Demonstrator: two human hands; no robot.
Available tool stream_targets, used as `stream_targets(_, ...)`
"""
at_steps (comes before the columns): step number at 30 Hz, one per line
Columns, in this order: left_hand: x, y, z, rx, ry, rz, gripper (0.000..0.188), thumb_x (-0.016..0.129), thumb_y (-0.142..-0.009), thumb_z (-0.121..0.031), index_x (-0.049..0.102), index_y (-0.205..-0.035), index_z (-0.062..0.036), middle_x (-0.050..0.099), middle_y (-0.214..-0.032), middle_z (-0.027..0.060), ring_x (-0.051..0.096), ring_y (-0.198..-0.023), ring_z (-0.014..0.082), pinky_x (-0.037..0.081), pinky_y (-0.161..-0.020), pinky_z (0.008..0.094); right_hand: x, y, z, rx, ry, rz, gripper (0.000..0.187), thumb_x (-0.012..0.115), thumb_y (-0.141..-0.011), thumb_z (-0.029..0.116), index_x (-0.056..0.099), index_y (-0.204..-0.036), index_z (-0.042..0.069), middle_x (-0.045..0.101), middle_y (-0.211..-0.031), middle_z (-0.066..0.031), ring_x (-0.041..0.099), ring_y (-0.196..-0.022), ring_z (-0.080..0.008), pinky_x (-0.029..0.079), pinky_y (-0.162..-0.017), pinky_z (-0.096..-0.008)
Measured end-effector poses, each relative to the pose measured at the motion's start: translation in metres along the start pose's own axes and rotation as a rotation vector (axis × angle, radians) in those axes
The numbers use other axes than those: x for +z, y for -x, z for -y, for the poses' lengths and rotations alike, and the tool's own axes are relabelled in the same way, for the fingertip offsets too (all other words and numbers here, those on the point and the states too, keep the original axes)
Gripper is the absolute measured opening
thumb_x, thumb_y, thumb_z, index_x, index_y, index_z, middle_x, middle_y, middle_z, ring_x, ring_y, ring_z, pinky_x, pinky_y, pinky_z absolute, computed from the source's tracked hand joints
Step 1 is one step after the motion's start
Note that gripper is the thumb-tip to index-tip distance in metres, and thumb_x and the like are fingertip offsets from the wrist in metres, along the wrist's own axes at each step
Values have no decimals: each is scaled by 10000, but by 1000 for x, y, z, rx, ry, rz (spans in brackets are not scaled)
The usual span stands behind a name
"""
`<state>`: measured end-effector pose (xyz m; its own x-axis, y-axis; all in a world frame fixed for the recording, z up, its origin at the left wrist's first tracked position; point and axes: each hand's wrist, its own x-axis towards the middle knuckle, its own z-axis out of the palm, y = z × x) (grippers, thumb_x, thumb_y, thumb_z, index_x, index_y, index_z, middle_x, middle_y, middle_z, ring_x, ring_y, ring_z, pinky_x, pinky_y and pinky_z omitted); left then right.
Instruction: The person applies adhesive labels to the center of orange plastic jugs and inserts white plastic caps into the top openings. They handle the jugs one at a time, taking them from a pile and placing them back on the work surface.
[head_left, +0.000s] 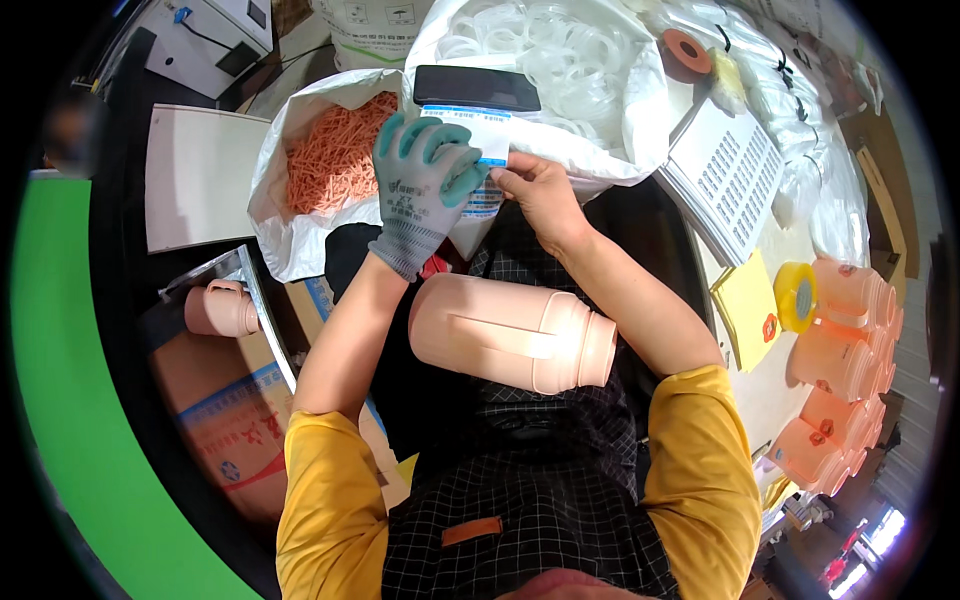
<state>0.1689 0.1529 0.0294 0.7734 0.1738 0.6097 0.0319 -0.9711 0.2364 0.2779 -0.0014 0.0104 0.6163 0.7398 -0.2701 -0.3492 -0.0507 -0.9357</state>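
Note:
A pink plastic jug [490, 320] with a long handle lies on its side across my lap, its rimmed end toward the right. Above it, my left hand [420, 190], in a grey and teal glove, has its fingers curled over a blue and white sheet of labels [492, 130]. My bare right hand [545, 198] pinches the right edge of the same sheet between thumb and forefinger. Just beyond the sheet lies a black phone [476, 88], on a white sack of clear plastic rings [535, 60]. Part of the sheet is hidden by the glove.
Left of the hands is a white sack of orange strips [340, 155]. A cardboard box [235, 430] and another pink jug [220, 308] are at the left. On the right table [735, 400] are printed sheets [725, 165], yellow tape [796, 297] and several translucent orange containers [830, 360].

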Motion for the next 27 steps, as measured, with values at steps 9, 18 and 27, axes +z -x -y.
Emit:
stream_targets(9,-52,74,-37,-323,362,-45,202,842,-793,-49,754,-972,-81,721,-1059,77,684,-994,305,535,-917,426,-82,133,43,185,525,346,880,871,-859,198,407,-1577,-13,497,-1557,-205,543,-1382,-310,475,-1147,-410)
stream_targets(18,-122,152,-74,-1044,917,-531,200,749,-941,33,715,-1138,27,743,-1037,108,715,-848,167,606,-804,307,-69,246,2,199,0,181,1210,936,-754,109,165,-1677,-21,423,-1622,-188,426,-1498,-282,331,-1247,-415)
stream_targets(27,-165,170,-100,-1394,1238,-374,215,784,-937,-71,718,-1120,21,761,-991,92,734,-801,144,622,-722,269,-13,253,-27,-91,282,154,1196,901,-728,58,169,-1671,-17,416,-1618,-194,457,-1475,-278,392,-1217,-420)
